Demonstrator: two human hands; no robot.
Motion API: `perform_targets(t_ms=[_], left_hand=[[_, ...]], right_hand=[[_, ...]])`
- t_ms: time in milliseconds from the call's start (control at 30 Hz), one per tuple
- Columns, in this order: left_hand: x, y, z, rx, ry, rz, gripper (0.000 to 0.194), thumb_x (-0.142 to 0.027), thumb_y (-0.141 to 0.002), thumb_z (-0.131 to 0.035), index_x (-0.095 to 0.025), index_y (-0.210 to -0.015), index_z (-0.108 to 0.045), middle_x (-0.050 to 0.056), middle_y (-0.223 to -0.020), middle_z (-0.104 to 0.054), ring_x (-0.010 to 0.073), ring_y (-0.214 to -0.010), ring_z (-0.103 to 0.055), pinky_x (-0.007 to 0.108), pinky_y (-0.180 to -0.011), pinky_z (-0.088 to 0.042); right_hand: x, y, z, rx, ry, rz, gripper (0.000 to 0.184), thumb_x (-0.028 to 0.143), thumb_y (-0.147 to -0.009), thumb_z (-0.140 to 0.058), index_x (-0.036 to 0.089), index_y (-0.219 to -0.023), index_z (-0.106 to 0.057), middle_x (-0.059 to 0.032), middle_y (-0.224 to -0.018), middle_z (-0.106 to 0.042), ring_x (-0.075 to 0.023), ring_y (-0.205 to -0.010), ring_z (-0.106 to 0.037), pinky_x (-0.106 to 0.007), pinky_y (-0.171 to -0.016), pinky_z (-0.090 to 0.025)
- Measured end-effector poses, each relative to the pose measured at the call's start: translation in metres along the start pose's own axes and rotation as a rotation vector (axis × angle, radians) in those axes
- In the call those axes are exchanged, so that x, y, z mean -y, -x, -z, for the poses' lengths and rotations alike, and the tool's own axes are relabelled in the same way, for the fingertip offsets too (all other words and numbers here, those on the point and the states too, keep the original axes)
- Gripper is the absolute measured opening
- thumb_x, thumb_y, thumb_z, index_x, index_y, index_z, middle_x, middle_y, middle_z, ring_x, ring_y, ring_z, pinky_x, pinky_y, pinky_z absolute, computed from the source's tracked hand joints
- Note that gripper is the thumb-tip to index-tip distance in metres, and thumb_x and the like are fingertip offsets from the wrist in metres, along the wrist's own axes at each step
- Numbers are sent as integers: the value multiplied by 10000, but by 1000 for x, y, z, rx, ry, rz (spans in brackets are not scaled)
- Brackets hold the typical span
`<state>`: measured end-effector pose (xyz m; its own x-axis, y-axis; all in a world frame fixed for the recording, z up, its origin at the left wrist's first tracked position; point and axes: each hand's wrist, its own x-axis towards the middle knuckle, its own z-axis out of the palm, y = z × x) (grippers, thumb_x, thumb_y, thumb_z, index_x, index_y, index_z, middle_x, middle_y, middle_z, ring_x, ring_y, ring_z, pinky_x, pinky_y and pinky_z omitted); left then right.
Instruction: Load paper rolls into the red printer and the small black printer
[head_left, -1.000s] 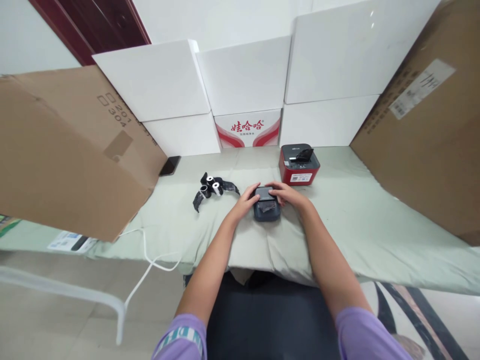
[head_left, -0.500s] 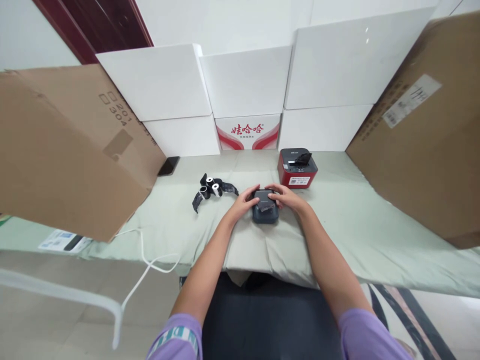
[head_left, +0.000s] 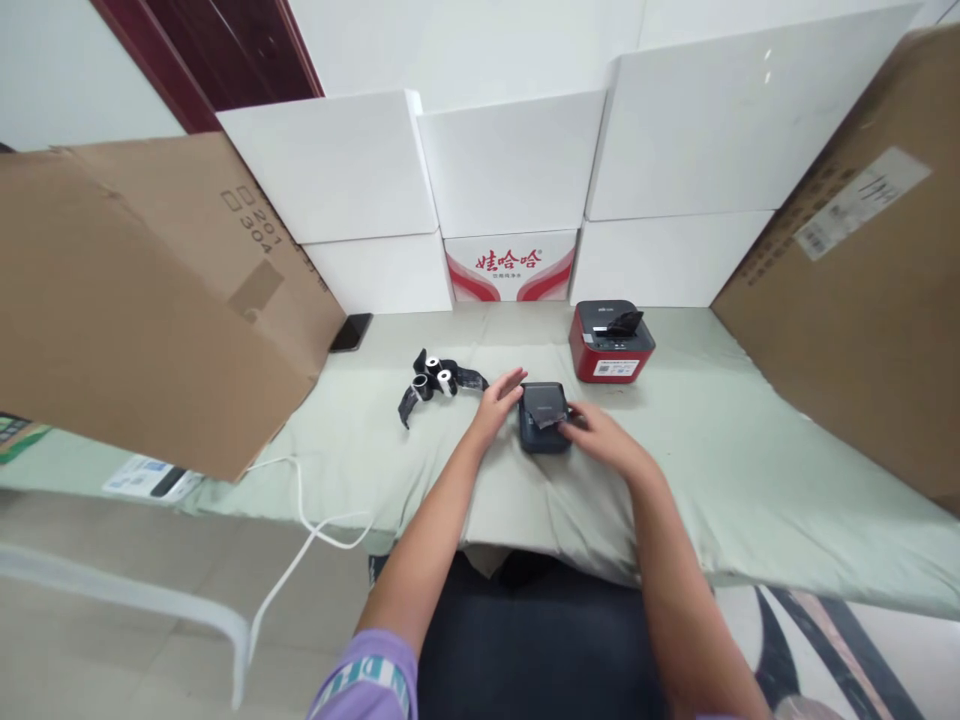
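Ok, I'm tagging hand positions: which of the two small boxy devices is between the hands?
The dark device, flanked by the left hand and right hand; the red-sided device stands farther back, to the right, apart from both hands.

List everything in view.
cloth: 1, green, tabletop
dark device: 1, blue-black, centre
red device: 1, black top, centre right
rolls: 3+, black and white, centre left
cardboard boxes: 2, brown, both sides
phone: 1, black, left
plain boxes: 5, white, back
printed box: 1, white and red, back
cable: 1, white, front left
printed item: 1, white, far left
green item: 1, green, left edge
curved frame: 1, white, lower left
door: 1, maroon, upper left
wall: 1, white, back
floor: 1, pale, bottom
dark surface: 1, black, bottom
left hand: 1, by dark device's left edge
right hand: 1, at dark device's right edge
left sleeve: 1, purple, bottom
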<state>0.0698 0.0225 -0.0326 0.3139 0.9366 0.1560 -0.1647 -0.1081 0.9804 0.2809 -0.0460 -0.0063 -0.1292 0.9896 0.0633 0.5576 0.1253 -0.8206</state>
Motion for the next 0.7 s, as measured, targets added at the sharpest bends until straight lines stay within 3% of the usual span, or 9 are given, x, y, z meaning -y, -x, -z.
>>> perform_targets(t_ms=[33,100,200,300,433,700], left_hand=[[-1,0,0,-11,20,12,623,-454,-858,-683,-167,-1397,-564,172,-1493,-552,301,-1441,-467,478,-1217,-332],[-1,-1,-1,-34,69,41,580,-435,-854,-685,-173,-1364,-596,162,-1470,-579,300,-1425,-485,472,-1212,-335],[1,0,-1,-72,169,79,533,-428,-828,-707,-178,-1296,-652,149,-1421,-625,297,-1399,-513,454,-1208,-331],[1,1,-2,-104,269,93,500,-417,-785,-744,-173,-1219,-699,146,-1375,-660,301,-1386,-526,438,-1204,-329],[2,0,-2,-146,331,98,455,-410,-771,-757,-184,-1164,-724,131,-1355,-675,294,-1390,-524,431,-1208,-324],[9,-3,-2,-123,266,71,488,-453,-813,-720,-210,-1235,-684,117,-1482,-575,294,-1451,-454,434,-1208,-344]], right_hand=[[4,11,-11,-32,78,56,532,387,-759,-742,207,-1242,-608,-139,-1147,-686,-333,-1051,-646,-457,-898,-541],[17,27,-36,-211,260,-32,888,457,-632,-831,143,-1387,-485,-227,-1255,-605,-435,-1166,-567,-557,-968,-484],[38,33,-66,-381,415,-176,1090,572,-605,-824,61,-1451,-365,-302,-1297,-518,-465,-1166,-532,-562,-952,-467],[52,25,-75,-423,474,-217,976,555,-623,-793,51,-1366,-410,-255,-1224,-531,-419,-1127,-530,-509,-935,-467],[51,11,-65,-458,454,-164,726,478,-587,-780,121,-1150,-491,-169,-1101,-534,-367,-1088,-496,-485,-960,-442],[30,-44,-49,-588,372,-108,716,524,-580,-795,161,-1105,-471,-140,-1087,-502,-365,-1129,-437,-503,-1023,-382]])
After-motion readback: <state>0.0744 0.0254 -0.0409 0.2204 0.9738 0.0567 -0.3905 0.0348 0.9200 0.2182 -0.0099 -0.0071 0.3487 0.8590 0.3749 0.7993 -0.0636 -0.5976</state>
